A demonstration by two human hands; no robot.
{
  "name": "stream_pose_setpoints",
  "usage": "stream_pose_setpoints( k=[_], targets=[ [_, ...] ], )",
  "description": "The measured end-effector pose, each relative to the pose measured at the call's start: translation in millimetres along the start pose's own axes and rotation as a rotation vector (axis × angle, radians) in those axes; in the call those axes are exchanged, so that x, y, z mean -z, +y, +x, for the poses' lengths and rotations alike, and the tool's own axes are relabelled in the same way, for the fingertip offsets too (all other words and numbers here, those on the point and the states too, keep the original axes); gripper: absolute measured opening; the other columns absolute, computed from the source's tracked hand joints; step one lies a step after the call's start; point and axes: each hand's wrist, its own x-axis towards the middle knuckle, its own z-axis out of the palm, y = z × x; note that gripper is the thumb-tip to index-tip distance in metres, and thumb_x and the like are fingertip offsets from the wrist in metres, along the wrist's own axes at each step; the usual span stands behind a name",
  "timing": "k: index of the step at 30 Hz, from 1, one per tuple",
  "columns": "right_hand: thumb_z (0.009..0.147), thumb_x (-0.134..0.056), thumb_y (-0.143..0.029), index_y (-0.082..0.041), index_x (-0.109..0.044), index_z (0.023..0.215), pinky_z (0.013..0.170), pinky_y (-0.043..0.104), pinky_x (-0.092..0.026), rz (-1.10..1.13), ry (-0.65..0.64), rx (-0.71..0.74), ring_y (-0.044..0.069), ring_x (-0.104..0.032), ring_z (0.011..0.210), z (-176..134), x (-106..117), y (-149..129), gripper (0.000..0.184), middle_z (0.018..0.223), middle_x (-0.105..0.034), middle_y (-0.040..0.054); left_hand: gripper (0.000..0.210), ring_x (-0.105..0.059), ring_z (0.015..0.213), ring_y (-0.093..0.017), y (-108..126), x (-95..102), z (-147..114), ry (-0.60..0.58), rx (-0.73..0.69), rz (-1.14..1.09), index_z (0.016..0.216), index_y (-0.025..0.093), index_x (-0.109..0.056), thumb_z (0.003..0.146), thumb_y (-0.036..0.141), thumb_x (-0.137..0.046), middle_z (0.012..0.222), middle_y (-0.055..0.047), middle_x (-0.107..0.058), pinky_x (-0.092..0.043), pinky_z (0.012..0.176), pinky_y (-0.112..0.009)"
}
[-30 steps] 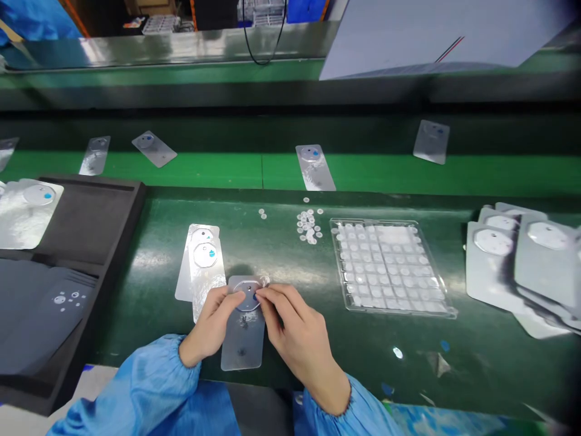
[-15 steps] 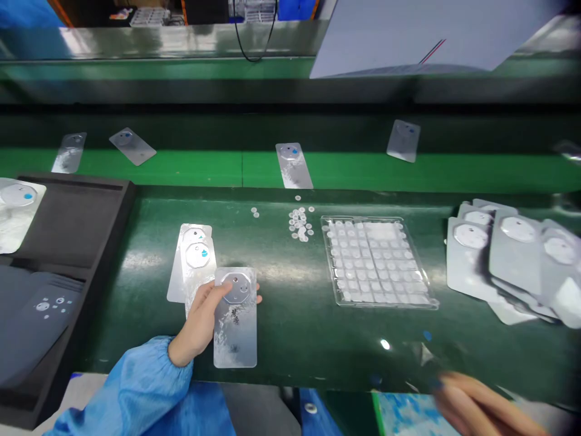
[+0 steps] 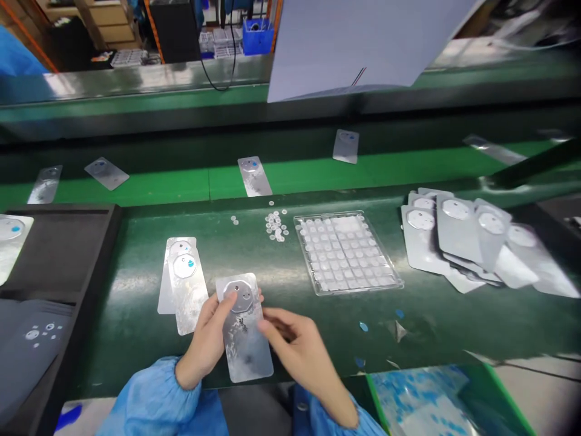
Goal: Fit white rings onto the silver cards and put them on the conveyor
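Note:
My left hand (image 3: 209, 332) grips a flat silver-grey panel (image 3: 252, 354) by its upper left, thumb on the face beside an octagonal recess and fingertips showing past the far edge. At the panel's right edge is my right hand (image 3: 302, 351), its thumb against the edge and its fingers curled partly out of sight. Left of the held panel lie two overlapping panels (image 3: 190, 300), with blue marks in their octagons. Small white discs (image 3: 275, 225) are scattered beyond it. A clear tray (image 3: 399, 283) of similar discs in rows stands to the right.
Stacked panels (image 3: 458, 233) lie at the right. Several panels rest on the bright green strip (image 3: 181, 184) behind. A black bin (image 3: 97, 248) with dark grey sheets stands left. Blue scraps (image 3: 364, 327) lie near the front edge, above a green-edged box (image 3: 503, 399).
My right hand has come in from the lower right to the edge of the held panel. The panel now tilts slightly, still in my left hand. The camera view has turned right.

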Motion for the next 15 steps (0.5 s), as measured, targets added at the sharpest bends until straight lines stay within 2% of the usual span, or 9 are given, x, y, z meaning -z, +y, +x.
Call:
stream_pose_setpoints(
  k=[1, 2, 4, 6, 7, 9, 11, 15],
  targets=[
    [0.095, -0.064, -0.059, -0.017, -0.08, 0.094, 0.058, 0.028, -0.054, 0.064, -0.093, -0.016, 0.022, -0.068, 0.067, 6.6, -11.7, -2.6, 0.045, 0.077, -0.075, 0.0068, 0.052, -0.072, 0.113, -0.031, -1.0, 1.8, -0.5, 0.019, -0.094, 0.109, 0.134, 0.016, -0.07, 0.095, 0.051, -0.067, 0.125, -0.014, -0.075, -0.058, 0.096, -0.038],
    [0.097, -0.062, -0.058, -0.016, -0.079, 0.093, 0.056, 0.027, -0.05, 0.094, -0.129, -0.026, 0.019, -0.064, 0.063, 10.3, -19.5, -4.2, 0.045, 0.073, -0.072, 0.005, 0.055, -0.07, 0.117, -0.029, -0.4, 5.0, -0.4, 0.054, -0.234, 0.238, 0.144, 0.02, -0.062, 0.096, 0.047, -0.068, 0.131, -0.013, -0.072, -0.056, 0.098, -0.038],
    [0.1, -0.06, -0.055, -0.016, -0.076, 0.088, 0.052, 0.025, -0.041, 0.068, -0.118, -0.019, 0.015, -0.053, 0.058, 10.5, -24.1, -5.7, 0.044, 0.066, -0.062, 0.0014, 0.064, -0.065, 0.124, -0.026, 5.4, 13.4, 1.5, 0.121, -0.59, 0.527, 0.154, 0.03, -0.05, 0.095, 0.034, -0.073, 0.138, -0.009, -0.067, -0.053, 0.101, -0.037],
    [0.101, -0.059, -0.051, -0.017, -0.07, 0.077, 0.049, 0.025, -0.033, -0.002, -0.106, 0.011, 0.013, -0.044, 0.055, 6.1, -19.0, -7.6, 0.043, 0.061, -0.051, -0.0016, 0.059, -0.064, 0.123, -0.024, 16.4, 21.3, 5.3, 0.108, -0.908, 0.793, 0.146, 0.037, -0.058, 0.092, 0.025, -0.077, 0.135, -0.006, -0.069, -0.051, 0.102, -0.039],
    [0.101, -0.058, -0.049, -0.018, -0.065, 0.072, 0.049, 0.025, -0.03, -0.031, -0.116, 0.029, 0.013, -0.04, 0.054, 3.9, -15.3, -9.3, 0.044, 0.059, -0.046, -0.0026, 0.05, -0.066, 0.119, -0.024, 22.7, 23.8, 7.6, 0.066, -1.006, 0.907, 0.138, 0.038, -0.066, 0.092, 0.022, -0.077, 0.13, -0.004, -0.071, -0.051, 0.101, -0.039],
    [0.103, -0.056, -0.046, -0.019, -0.056, 0.065, 0.049, 0.026, -0.028, -0.065, -0.132, 0.066, 0.012, -0.036, 0.054, 0.7, -8.6, -13.8, 0.046, 0.059, -0.039, -0.0036, 0.033, -0.07, 0.109, -0.023, 34.4, 25.7, 12.2, -0.032, -1.084, 1.068, 0.122, 0.039, -0.076, 0.093, 0.022, -0.076, 0.12, -0.003, -0.077, -0.051, 0.096, -0.039],
    [0.104, -0.054, -0.041, -0.02, -0.054, 0.066, 0.051, 0.027, -0.029, -0.081, -0.127, 0.096, 0.013, -0.037, 0.055, -1.3, -4.9, -19.1, 0.044, 0.061, -0.041, -0.0034, 0.023, -0.073, 0.102, -0.023, 42.0, 24.5, 15.9, -0.1, -1.093, 1.124, 0.113, 0.038, -0.08, 0.095, 0.025, -0.074, 0.115, -0.003, -0.079, -0.052, 0.089, -0.038],
    [0.103, -0.056, -0.032, -0.02, -0.052, 0.066, 0.057, 0.027, -0.031, -0.097, -0.109, 0.139, 0.013, -0.043, 0.059, -3.8, -4.1, -26.4, 0.039, 0.061, -0.046, -0.0038, 0.026, -0.073, 0.102, -0.023, 44.1, 21.1, 24.1, -0.193, -1.168, 1.106, 0.111, 0.035, -0.079, 0.095, 0.017, -0.069, 0.118, -0.002, -0.079, -0.054, 0.089, -0.036]
  ],
)
